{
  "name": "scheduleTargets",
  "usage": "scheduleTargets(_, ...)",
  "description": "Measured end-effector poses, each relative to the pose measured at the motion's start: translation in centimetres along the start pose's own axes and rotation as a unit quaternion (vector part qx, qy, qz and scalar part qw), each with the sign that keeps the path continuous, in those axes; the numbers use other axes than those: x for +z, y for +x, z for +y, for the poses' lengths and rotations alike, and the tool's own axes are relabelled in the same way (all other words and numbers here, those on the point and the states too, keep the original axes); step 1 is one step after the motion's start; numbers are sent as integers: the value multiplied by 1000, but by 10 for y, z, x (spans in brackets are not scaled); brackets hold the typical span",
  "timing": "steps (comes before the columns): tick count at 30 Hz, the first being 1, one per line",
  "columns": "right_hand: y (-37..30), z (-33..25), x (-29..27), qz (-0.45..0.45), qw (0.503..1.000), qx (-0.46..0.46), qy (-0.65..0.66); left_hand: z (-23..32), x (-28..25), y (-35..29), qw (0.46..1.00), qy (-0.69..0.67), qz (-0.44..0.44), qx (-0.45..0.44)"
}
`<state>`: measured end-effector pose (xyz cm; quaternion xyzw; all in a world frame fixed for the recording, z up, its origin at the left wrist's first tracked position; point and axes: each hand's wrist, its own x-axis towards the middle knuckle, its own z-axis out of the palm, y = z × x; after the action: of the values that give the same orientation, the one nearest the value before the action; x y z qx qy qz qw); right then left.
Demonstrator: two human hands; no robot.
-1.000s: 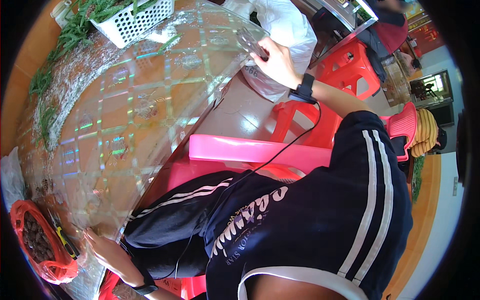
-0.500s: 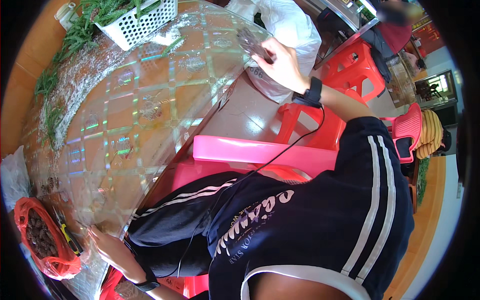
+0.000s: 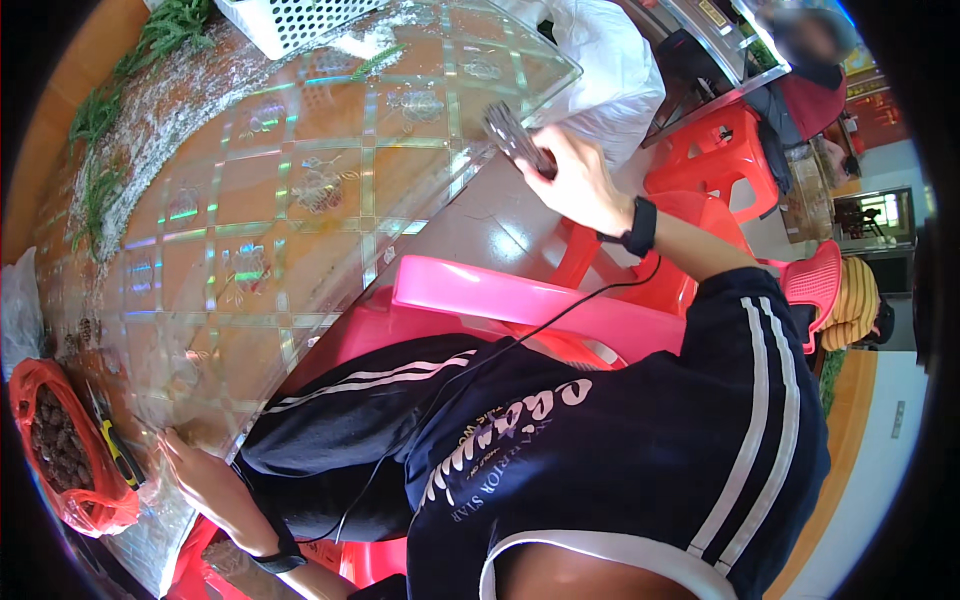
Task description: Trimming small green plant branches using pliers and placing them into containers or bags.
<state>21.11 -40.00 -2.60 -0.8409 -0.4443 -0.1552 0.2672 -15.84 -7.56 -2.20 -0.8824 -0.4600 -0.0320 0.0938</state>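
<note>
My right hand (image 3: pixel 582 182) is raised off the right side of the table, closed around a long dark brown bundle (image 3: pixel 515 138) with a ridged, bristly look; its exact kind is not plain. The bundle's far end points up and left, toward the table corner. My left hand (image 3: pixel 200 478) rests at the near left edge of the table (image 3: pixel 215 290), fingers stretched out on the clear plastic cover. Left of it lie a yellow and black utility knife (image 3: pixel 122 455) and a red plastic bag (image 3: pixel 98 505) of brown pine cones (image 3: pixel 65 440).
White powder (image 3: pixel 150 130) and green sprigs (image 3: pixel 97 195) lie along the table's far left side. A white perforated basket (image 3: pixel 285 30) stands at the back. Beyond the table corner is a white sack (image 3: pixel 605 70). Red stools (image 3: pixel 705 150) and a seated person (image 3: pixel 815 95) are at the right.
My right hand with the brown bundle has shifted slightly right and down in the picture. My left hand, the knife and the red bag appear a little farther left as the view moves.
</note>
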Motion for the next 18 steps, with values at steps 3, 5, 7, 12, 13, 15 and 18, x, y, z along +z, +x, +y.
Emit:
scheduleTargets(3, -36, 15, -8, -43, 999, 4, -20, 2, 0, 0, 1000, -2, 8, -1)
scheduleTargets(5, -47, 26, -17, -61, 997, 37, 2, -2, 5, 0, 1000, -3, 17, 5)
scheduleTargets(7, -55, 33, -23, -90, 989, 110, 49, -3, 6, -1, 1000, -1, 23, 9)
scheduleTargets(12, -17, 37, -53, -122, 915, 244, 296, 2, 0, 0, 1000, 8, -3, -4)
scheduleTargets(13, -12, 36, -55, -147, 871, 289, 369, 2, -2, 1, 1000, 7, -13, -9)
scheduleTargets(15, -4, 34, -58, -191, 758, 369, 502, 5, -3, 1, 1000, 5, -23, -15)
scheduleTargets(18, 4, 24, -55, -192, 745, 368, 522, 7, -5, 1, 999, 7, -26, -19)
